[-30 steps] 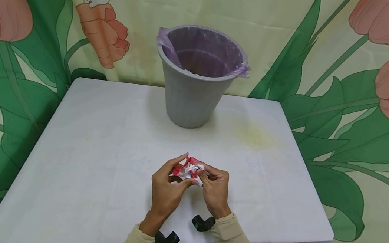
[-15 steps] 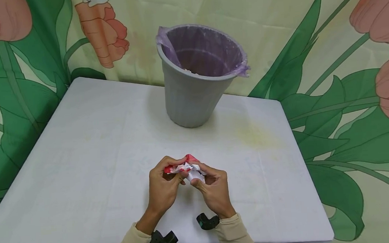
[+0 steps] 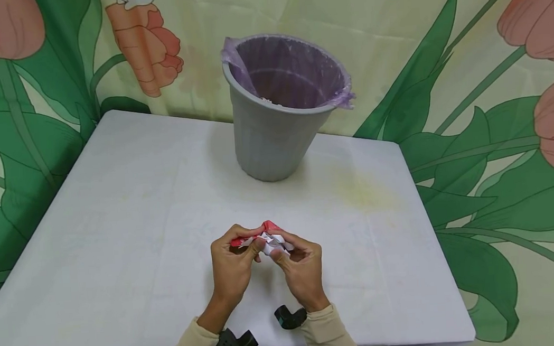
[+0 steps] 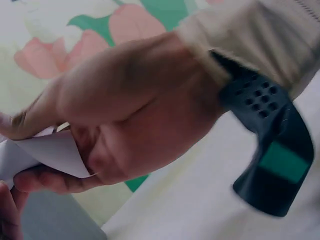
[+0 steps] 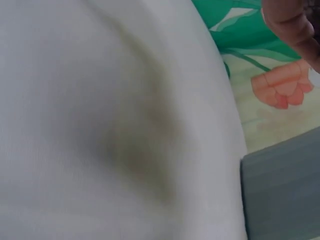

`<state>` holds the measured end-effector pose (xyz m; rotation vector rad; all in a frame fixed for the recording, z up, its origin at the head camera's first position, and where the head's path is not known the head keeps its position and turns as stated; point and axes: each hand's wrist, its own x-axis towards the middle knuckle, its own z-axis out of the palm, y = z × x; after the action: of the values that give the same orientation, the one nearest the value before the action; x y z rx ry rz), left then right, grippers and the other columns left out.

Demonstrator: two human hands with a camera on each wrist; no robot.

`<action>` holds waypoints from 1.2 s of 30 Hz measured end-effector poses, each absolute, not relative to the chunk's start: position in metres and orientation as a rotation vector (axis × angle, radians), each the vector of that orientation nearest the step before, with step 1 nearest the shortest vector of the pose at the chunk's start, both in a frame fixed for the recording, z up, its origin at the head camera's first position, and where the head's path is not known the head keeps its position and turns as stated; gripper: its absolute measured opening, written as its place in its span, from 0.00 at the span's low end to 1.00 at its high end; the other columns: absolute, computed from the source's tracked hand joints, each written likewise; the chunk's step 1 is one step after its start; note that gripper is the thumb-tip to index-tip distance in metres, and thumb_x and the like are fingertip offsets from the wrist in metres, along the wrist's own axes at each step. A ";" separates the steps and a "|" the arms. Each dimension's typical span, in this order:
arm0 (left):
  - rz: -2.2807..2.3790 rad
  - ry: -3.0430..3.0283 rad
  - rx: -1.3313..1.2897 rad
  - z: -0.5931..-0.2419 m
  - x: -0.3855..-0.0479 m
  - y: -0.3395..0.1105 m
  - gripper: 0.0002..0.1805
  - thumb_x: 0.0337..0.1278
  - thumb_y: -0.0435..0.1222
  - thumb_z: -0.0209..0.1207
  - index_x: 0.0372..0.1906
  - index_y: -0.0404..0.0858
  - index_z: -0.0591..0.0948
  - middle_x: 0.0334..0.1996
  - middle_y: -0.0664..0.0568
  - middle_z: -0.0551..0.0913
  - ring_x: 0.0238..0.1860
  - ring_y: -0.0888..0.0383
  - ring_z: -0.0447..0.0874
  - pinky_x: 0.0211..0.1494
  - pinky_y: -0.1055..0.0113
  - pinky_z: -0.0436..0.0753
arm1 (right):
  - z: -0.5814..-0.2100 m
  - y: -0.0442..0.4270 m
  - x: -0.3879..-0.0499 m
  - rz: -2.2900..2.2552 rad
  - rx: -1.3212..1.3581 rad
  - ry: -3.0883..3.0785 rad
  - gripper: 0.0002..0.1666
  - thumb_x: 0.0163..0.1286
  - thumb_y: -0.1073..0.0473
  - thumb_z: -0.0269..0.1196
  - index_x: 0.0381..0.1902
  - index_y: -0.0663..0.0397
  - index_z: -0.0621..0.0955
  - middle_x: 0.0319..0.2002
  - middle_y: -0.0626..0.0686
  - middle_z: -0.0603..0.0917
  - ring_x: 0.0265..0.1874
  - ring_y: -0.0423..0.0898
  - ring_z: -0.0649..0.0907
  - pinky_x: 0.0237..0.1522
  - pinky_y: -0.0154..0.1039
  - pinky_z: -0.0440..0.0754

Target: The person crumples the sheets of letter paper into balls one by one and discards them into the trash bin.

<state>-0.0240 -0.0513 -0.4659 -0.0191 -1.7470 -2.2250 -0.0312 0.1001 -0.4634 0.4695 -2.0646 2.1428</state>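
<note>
Above the near middle of the table, both hands hold a crumpled piece of red and white paper (image 3: pixel 274 242). My left hand (image 3: pixel 232 265) pinches its left side between thumb and fingers. On the other side, my right hand (image 3: pixel 306 272) grips it with the thumb in front and the fingers behind. In the left wrist view, a white flap of the paper (image 4: pixel 55 152) lies between the thumb and fingers of the left hand (image 4: pixel 125 115). The right wrist view shows only part of a hand at its top right corner; the paper is out of sight there.
A grey bin (image 3: pixel 275 141) lined with a purple plastic bag (image 3: pixel 239 69) stands at the back of the table. White cloth covers the table (image 3: pixel 119 246), with a yellowish stain (image 3: pixel 364 191) right of the bin. A floral curtain (image 3: pixel 392 28) hangs behind.
The left fingers and thumb, spread wider a second ago, have closed in on the paper. The paper has turned and is bunched smaller, with less red showing. The bin has stayed put.
</note>
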 end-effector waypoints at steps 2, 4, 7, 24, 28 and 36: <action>-2.268 -1.768 0.032 -0.465 -0.025 -0.056 0.13 0.54 0.23 0.73 0.46 0.32 0.90 0.41 0.47 0.91 0.23 0.54 0.82 0.30 0.70 0.86 | -0.463 0.102 -0.031 2.151 0.530 -2.115 0.27 0.66 0.61 0.75 0.60 0.67 0.85 0.58 0.64 0.88 0.55 0.46 0.89 0.53 0.36 0.89; -2.292 -1.799 0.069 -0.465 -0.026 -0.059 0.14 0.54 0.24 0.73 0.47 0.33 0.90 0.42 0.47 0.92 0.25 0.51 0.83 0.31 0.70 0.86 | -0.462 0.102 -0.029 2.135 0.548 -2.151 0.28 0.65 0.62 0.76 0.62 0.65 0.85 0.60 0.67 0.87 0.56 0.46 0.89 0.55 0.36 0.89; -2.319 -1.810 0.101 -0.466 -0.025 -0.058 0.14 0.54 0.24 0.74 0.47 0.32 0.90 0.42 0.49 0.92 0.25 0.51 0.83 0.31 0.70 0.85 | -0.463 0.097 -0.027 2.087 0.491 -2.147 0.23 0.66 0.69 0.73 0.60 0.65 0.86 0.57 0.67 0.88 0.56 0.47 0.89 0.57 0.37 0.88; -2.442 -1.964 -0.322 -0.466 -0.028 -0.080 0.17 0.77 0.34 0.59 0.64 0.34 0.85 0.57 0.40 0.87 0.40 0.55 0.90 0.44 0.60 0.92 | -0.461 0.095 -0.036 2.115 0.316 -1.958 0.16 0.65 0.70 0.73 0.50 0.75 0.87 0.45 0.48 0.94 0.31 0.38 0.90 0.38 0.34 0.91; -2.514 -2.000 -0.483 -0.466 -0.032 -0.093 0.21 0.82 0.41 0.52 0.69 0.37 0.82 0.65 0.41 0.84 0.45 0.55 0.91 0.49 0.59 0.91 | -0.457 0.103 -0.037 2.220 0.296 -2.007 0.19 0.66 0.67 0.74 0.51 0.77 0.86 0.44 0.47 0.94 0.30 0.40 0.90 0.39 0.34 0.91; -2.506 -1.978 -0.561 -0.465 -0.036 -0.091 0.30 0.68 0.47 0.68 0.72 0.42 0.80 0.40 0.45 0.80 0.31 0.51 0.88 0.40 0.62 0.90 | -0.456 0.110 -0.037 2.272 0.450 -2.053 0.20 0.68 0.66 0.72 0.50 0.80 0.85 0.44 0.47 0.94 0.32 0.39 0.90 0.38 0.36 0.91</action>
<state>-0.0360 -0.0912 -0.4652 -0.5613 -1.9779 -2.5056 -0.0367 0.1105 -0.4559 0.4496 -2.0527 2.2723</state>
